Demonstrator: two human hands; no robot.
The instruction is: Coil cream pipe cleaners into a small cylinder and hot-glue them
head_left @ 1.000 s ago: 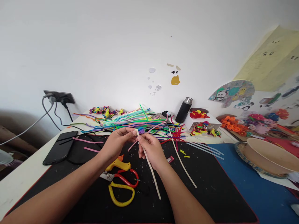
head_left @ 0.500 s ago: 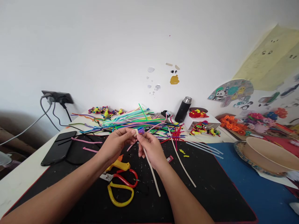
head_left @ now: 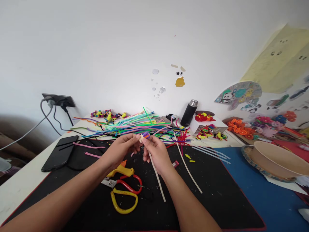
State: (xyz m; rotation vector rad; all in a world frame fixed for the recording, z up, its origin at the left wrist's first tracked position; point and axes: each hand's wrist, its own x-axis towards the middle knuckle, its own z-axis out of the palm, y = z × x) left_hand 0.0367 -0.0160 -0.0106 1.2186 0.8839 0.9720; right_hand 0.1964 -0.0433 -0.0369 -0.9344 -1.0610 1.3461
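Above the black mat, my left hand (head_left: 126, 144) and my right hand (head_left: 155, 151) meet fingertip to fingertip, both closed on a small pipe-cleaner piece (head_left: 146, 135) in purple, orange and cream. From under my right hand a cream pipe cleaner (head_left: 158, 180) hangs down towards me; its upper end is hidden in the fingers. Below my hands lie scissors (head_left: 124, 201) with yellow and red handles, beside a yellow and orange tool (head_left: 124, 170). A second cream pipe cleaner (head_left: 188, 167) rests on the mat to the right.
A heap of coloured pipe cleaners (head_left: 135, 124) lies along the wall, with a black flask (head_left: 189, 113) behind right. A phone (head_left: 60, 153) and cables are at left. Small yellow bits (head_left: 189, 157), pale blue strips (head_left: 212, 153) and a bowl (head_left: 282, 158) are at right.
The small piece has turned a little between my fingers, so orange now shows beside the purple. My hands have stayed in nearly the same place.
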